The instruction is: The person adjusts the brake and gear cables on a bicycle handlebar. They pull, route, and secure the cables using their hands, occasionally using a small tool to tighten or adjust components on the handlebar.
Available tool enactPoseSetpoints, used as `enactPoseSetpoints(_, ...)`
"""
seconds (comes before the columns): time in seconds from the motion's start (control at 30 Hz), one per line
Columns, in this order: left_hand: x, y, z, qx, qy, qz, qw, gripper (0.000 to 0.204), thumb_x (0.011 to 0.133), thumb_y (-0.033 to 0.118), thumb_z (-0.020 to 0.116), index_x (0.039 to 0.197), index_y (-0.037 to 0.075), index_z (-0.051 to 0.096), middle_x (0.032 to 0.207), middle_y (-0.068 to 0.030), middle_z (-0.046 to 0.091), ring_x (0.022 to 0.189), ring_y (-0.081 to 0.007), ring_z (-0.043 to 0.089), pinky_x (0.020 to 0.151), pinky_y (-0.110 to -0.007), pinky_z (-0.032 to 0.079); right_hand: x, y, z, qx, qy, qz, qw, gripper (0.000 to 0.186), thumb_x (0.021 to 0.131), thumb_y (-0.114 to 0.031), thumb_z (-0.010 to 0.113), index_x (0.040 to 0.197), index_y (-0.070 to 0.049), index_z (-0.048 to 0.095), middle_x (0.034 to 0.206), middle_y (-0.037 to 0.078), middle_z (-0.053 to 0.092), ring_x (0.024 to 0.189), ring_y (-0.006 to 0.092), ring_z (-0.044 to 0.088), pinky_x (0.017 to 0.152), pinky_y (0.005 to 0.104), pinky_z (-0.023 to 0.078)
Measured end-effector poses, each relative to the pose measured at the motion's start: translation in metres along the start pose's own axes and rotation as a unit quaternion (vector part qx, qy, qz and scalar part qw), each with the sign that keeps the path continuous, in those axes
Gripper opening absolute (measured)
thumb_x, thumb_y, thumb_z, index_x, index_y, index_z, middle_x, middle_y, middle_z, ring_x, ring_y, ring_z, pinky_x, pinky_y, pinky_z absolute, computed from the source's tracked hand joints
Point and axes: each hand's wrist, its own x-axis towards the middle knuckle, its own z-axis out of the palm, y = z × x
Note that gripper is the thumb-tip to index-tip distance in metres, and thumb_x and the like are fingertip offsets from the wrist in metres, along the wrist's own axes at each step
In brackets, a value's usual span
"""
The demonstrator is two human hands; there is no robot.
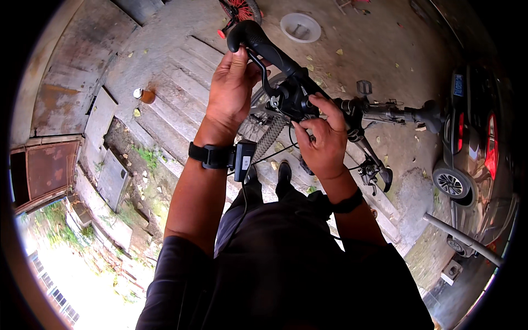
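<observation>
A bicycle stands in front of me, its black handlebar grip [267, 48] pointing up and away to the left. My left hand [231, 85] is closed at the black brake lever [264, 78], thumb near its tip and fingers curled behind it. Closer to the stem, my right hand [325, 137] has thumb and index finger bent around the black shifter unit [297, 104] at the lever's base. Its other fingers are curled in. Below the bar, a knobby tire [269, 137] shows between my forearms. The other brake lever [369, 177] hangs at the right end of the bar.
A white basin [301, 27] sits on the ground beyond, beside a small red-spoked wheel [240, 10]. At left stands a brown jar [145, 95] with a pale lid. A dark car [473, 159] is parked at right. The bicycle's saddle [430, 115] extends toward it.
</observation>
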Motion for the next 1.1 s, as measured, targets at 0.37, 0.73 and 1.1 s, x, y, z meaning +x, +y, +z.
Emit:
enactPoseSetpoints(0.37, -0.007, 0.008, 0.013, 0.037, 0.032, -0.001, 0.999, 0.033, 0.105, 0.036, 0.049, 0.122, 0.009, 0.058, 0.114, -0.0053, 0.066, 0.102, -0.0240, 0.065, 0.084, -0.037, 0.050, -0.009, 0.005, 0.008, -0.073, 0.050, -0.006, 0.996, 0.029, 0.063, 0.006, 0.069, 0.084, -0.011, 0.058, 0.118, 0.008, 0.055, 0.114, 0.0316, 0.060, 0.092, 0.0440, 0.047)
enactPoseSetpoints(0.73, -0.007, 0.006, 0.012, 0.061, 0.044, -0.003, 0.997, 0.035, 0.105, 0.037, 0.048, 0.123, 0.009, 0.058, 0.113, -0.0050, 0.066, 0.102, -0.0240, 0.066, 0.081, -0.034, 0.050, -0.023, 0.006, 0.001, -0.142, 0.042, 0.032, 0.989, 0.035, 0.066, -0.001, 0.073, 0.096, -0.011, 0.060, 0.106, 0.008, 0.056, 0.095, 0.0316, 0.062, 0.078, 0.0411, 0.050)
enactPoseSetpoints(1.1, -0.006, 0.006, 0.008, 0.067, 0.042, 0.003, 0.997, 0.033, 0.105, 0.036, 0.048, 0.119, 0.009, 0.060, 0.109, -0.0041, 0.067, 0.100, -0.0238, 0.068, 0.079, -0.033, 0.050, -0.026, 0.006, -0.008, -0.022, -0.049, 0.093, 0.994, 0.028, 0.078, -0.002, 0.075, 0.102, -0.005, 0.060, 0.084, 0.010, 0.061, 0.072, 0.0258, 0.063, 0.065, 0.0342, 0.051)
